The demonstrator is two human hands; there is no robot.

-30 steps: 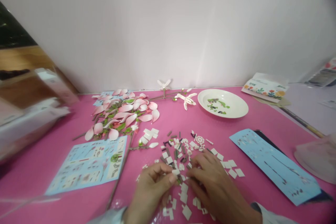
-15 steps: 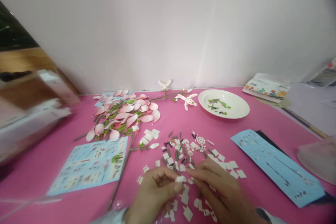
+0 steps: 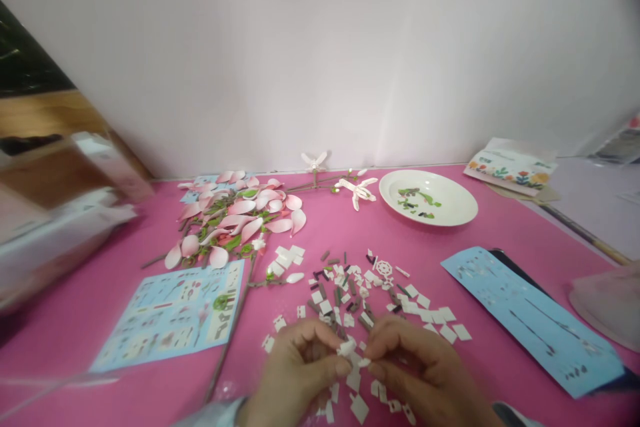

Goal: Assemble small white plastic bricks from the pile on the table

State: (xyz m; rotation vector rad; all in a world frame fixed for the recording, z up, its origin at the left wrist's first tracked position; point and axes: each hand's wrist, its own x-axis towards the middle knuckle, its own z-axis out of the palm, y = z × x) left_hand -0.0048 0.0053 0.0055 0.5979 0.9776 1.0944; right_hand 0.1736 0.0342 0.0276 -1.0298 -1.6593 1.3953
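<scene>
Between thumb and forefinger of my left hand point(image 3: 303, 370) is a small white building-block piece point(image 3: 346, 347). My right hand point(image 3: 417, 370) pinches another small white piece point(image 3: 365, 362), close beside the first; I cannot tell whether the two touch. Under and beyond the hands lies a spread of loose white, grey and dark building bricks point(image 3: 345, 287). White square tiles point(image 3: 445, 315) lie to the right of it. A brown block-built branch point(image 3: 235, 320) with a white bud runs along the left of my left hand.
Pink and white petal flowers point(image 3: 240, 220) are heaped at the back left, above an instruction sheet point(image 3: 170, 313). A white plate point(image 3: 465, 207) holds green pieces at the back right. A blue booklet point(image 3: 530, 320) lies right. White block flowers point(image 3: 357, 192) stand near the wall.
My right hand has drawn its fingertips together and now shows a small white piece between them, near my left hand's piece. The left hand's piece has tilted slightly.
</scene>
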